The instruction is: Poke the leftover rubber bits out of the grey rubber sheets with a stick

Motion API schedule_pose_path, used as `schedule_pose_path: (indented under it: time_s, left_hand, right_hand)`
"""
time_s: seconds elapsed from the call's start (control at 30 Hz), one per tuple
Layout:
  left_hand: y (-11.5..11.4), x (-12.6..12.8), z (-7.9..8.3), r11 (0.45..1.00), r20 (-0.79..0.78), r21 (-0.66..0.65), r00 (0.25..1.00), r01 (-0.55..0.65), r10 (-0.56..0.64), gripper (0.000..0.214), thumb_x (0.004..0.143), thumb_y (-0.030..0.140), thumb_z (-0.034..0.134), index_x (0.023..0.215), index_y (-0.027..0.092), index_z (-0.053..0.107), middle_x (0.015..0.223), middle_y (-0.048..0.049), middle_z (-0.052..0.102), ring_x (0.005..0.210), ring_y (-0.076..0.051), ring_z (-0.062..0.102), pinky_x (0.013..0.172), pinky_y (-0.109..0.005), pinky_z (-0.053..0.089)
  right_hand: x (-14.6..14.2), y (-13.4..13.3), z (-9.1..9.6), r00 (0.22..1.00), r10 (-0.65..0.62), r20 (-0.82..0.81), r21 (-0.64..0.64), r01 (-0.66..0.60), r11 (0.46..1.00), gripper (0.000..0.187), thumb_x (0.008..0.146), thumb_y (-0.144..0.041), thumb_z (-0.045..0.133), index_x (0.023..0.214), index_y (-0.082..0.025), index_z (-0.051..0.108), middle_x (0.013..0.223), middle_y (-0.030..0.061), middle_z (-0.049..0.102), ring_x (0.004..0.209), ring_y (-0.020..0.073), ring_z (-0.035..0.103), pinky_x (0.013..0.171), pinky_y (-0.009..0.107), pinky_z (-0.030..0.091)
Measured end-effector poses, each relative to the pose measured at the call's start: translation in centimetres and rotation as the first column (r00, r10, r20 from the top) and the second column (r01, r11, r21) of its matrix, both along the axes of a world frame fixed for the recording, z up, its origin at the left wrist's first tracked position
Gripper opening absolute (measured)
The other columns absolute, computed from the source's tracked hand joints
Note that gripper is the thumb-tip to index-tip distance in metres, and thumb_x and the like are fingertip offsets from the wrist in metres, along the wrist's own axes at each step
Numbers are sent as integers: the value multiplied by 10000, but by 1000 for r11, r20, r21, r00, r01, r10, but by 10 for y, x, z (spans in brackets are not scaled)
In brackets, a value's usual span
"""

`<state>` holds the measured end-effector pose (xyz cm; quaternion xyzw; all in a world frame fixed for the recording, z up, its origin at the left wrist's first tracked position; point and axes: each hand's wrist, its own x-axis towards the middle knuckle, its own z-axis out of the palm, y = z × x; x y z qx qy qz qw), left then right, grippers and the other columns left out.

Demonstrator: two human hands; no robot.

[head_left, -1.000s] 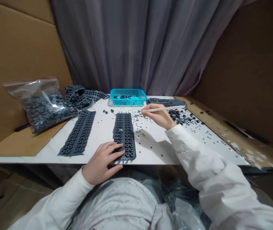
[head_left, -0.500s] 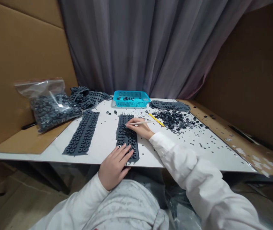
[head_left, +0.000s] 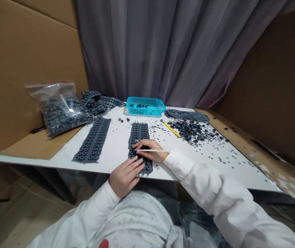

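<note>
The left hand (head_left: 125, 176) lies fingers slightly spread, hiding part of a dark strip (head_left: 140, 129) at the desk's (head_left: 118, 141) front edge; the right hand (head_left: 151, 151) pinches a white stick (head_left: 158, 150) over it. A basket (head_left: 146, 111) stands by the back edge; rightward, a black pile (head_left: 190, 131).

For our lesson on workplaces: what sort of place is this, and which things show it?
Probably a makeshift workstation for small parts: a white table stands between cardboard panels, a pile of dark pieces lies on it, and the left hand rests on a dark strip.
</note>
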<state>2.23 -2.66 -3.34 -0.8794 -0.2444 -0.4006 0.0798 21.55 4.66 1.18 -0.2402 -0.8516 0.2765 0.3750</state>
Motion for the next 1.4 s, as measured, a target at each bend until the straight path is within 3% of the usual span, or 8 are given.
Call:
schedule_pose_path:
  time_s: [0.17,0.47,0.83,0.97,1.1,1.17,1.33,1.4]
  left_hand:
    - [-2,3,0,992,-43,-64,993,-111,108,429,788,122,497,1206,85,585,1256,-125,607,1200,-292,534,959,-427,502]
    - [-1,4,-1,991,-55,-52,991,-124,121,421,774,122,472,1169,86,614,1179,-102,657,1125,-270,593,939,-397,518]
    - [-2,4,0,989,-49,-80,991,-128,124,441,754,112,470,1169,91,617,1182,-100,656,1115,-261,603,933,-399,523]
    - [-2,4,0,988,-57,-89,991,-129,124,447,753,111,477,1178,102,614,1188,-98,653,1120,-255,601,944,-398,518]
    - [-3,4,0,988,-62,-93,991,-123,118,454,756,110,481,1192,100,606,1201,-95,646,1136,-255,590,952,-395,513]
    - [-3,4,0,988,-59,-87,991,-125,121,451,759,108,476,1190,100,608,1201,-92,647,1135,-256,590,947,-391,516]
    - [-3,5,0,988,-55,-81,990,-131,127,450,760,108,471,1188,104,610,1201,-90,647,1132,-257,590,947,-393,515]
    - [-3,4,-1,988,-57,-85,990,-132,128,455,756,109,471,1189,101,610,1202,-96,646,1132,-259,590,945,-398,516]
  right_hand:
    - [1,3,-3,999,-4,51,76,1,997,107,873,-289,580,855,-187,606,1021,118,711,946,193,674,834,336,536]
    - [2,9,-5,982,-7,191,261,-44,964,27,866,-180,566,871,-184,592,1066,119,701,1087,211,590,900,366,506]
    - [-4,13,-10,963,-122,239,291,48,955,148,932,-210,433,870,-194,567,1031,102,658,1041,212,543,850,369,519]
    - [8,26,-9,944,-300,138,293,251,923,151,927,-225,430,847,-203,557,1052,109,632,1033,228,538,888,409,488]
    - [26,35,-2,798,-601,-47,196,598,777,139,915,-307,473,872,-204,556,1067,129,618,1065,272,534,933,473,434]
    - [30,35,0,760,-642,-102,171,649,741,162,901,-351,506,867,-202,556,1150,148,608,1130,299,500,967,507,388]
    - [16,19,2,958,-288,-18,82,288,954,149,908,-364,529,879,-220,556,1205,97,629,1138,236,529,987,457,385]
    - [8,13,2,988,-153,21,53,152,987,130,906,-349,543,878,-222,555,1152,81,663,1131,216,529,980,436,403]
